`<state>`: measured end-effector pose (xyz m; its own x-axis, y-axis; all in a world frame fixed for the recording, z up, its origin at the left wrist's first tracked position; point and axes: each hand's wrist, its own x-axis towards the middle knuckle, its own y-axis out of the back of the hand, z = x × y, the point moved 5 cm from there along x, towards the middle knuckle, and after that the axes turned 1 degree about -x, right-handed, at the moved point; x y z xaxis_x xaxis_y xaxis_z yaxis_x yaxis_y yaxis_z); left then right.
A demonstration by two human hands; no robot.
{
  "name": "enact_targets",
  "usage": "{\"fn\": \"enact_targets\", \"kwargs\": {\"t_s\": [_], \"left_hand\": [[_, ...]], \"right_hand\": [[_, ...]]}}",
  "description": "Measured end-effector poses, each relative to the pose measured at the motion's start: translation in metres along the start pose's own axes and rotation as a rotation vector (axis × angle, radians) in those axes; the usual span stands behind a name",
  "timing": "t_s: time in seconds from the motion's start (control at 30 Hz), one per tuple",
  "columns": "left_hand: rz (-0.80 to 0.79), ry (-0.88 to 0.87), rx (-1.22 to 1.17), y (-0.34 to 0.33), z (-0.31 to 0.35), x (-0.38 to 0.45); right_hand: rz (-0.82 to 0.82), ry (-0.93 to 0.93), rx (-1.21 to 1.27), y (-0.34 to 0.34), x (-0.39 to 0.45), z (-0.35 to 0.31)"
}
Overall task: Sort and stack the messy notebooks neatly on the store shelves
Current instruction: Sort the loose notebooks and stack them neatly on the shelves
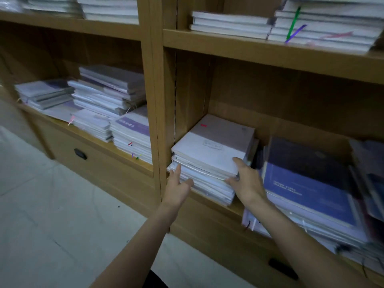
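Fingers first: our left hand (177,187) has them straight and fairly close together, tips touching the front left corner of the pale notebook stack (209,154), thumb just under on the lower books. Our right hand (246,179) has the thumb lying on the top cover at the front right corner, with the other fingers curled against the side of the pile, so it looks like a light grip on the upper few books, not a full clamp.

The stack sits in the left end of the lower shelf (236,206), snug near the wooden divider (164,121). Its upper books are skewed against the lower ones, so we'd guess the step is squaring it up.

How we'd do it well: press both sides in together and nudge the top bunch back until the edges line up with the bottom ones. Keep the push even, since those plastic-wrapped covers probably slide easily. Watch the blue notebook pile (309,190) just to the right, because it overhangs the shelf edge and looks ready to slip if we bump it.
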<state>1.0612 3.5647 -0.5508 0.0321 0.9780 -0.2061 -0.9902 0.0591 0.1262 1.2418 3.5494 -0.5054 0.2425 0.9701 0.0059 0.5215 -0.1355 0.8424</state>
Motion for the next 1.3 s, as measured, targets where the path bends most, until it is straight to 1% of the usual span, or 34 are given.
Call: {"fn": "enact_targets", "kwargs": {"t_s": [0.1, 0.2, 0.23, 0.33, 0.4, 0.5, 0.57, 0.63, 0.7, 0.8, 0.87, 0.9, 1.0, 1.13, 1.23, 1.3], "left_hand": [[-0.013, 0.048, -0.006, -0.003, 0.004, 0.006], [-0.009, 0.037, 0.017, -0.004, 0.003, 0.007], [-0.008, 0.028, 0.029, -0.004, 0.003, 0.007], [-0.015, 0.01, 0.085, -0.003, 0.003, 0.007], [-0.023, 0.015, 0.098, -0.004, 0.005, 0.005], [-0.041, 0.03, 0.091, -0.003, 0.006, 0.005], [-0.059, 0.04, 0.078, -0.002, 0.007, 0.004], [-0.061, 0.049, 0.076, 0.001, 0.008, 0.005], [-0.065, 0.046, 0.097, 0.004, 0.01, 0.007], [-0.035, 0.036, 0.105, 0.006, 0.01, 0.009], [-0.001, 0.03, 0.103, 0.008, 0.008, 0.008], [0.013, 0.029, 0.111, 0.008, 0.008, 0.006], [0.027, 0.047, 0.109, 0.005, 0.003, 0.005], [-0.024, 0.107, -0.011, -0.004, 0.002, 0.003], [-0.066, 0.176, -0.078, -0.007, 0.009, 0.003], [-0.114, 0.211, -0.145, -0.011, 0.014, 0.005]], "right_hand": [[-0.001, 0.012, 0.031, 0.003, 0.002, -0.001], [-0.009, 0.021, 0.033, 0.009, 0.004, -0.002], [-0.03, 0.023, -0.022, 0.01, 0.005, -0.004], [-0.152, 0.018, -0.342, 0.012, 0.008, -0.017], [-0.188, 0.021, -0.502, 0.008, 0.016, -0.026], [-0.198, 0.227, -0.624, -0.009, 0.028, -0.042], [-0.22, 0.278, -0.616, -0.016, 0.03, -0.04], [-0.188, 0.295, -0.526, -0.008, 0.03, -0.039], [-0.07, 0.35, -0.391, 0.011, 0.033, -0.048], [0.064, 0.456, -0.373, 0.044, 0.037, -0.071], [0.146, 0.475, -0.349, 0.067, 0.04, -0.079], [0.172, 0.454, -0.307, 0.079, 0.045, -0.079], [0.164, 0.34, -0.244, 0.103, 0.061, -0.077], [0.186, 0.403, -0.306, 0.102, 0.067, -0.082], [0.153, 0.412, -0.291, 0.094, 0.059, -0.079], [0.136, 0.457, -0.278, 0.089, 0.055, -0.078]]}}
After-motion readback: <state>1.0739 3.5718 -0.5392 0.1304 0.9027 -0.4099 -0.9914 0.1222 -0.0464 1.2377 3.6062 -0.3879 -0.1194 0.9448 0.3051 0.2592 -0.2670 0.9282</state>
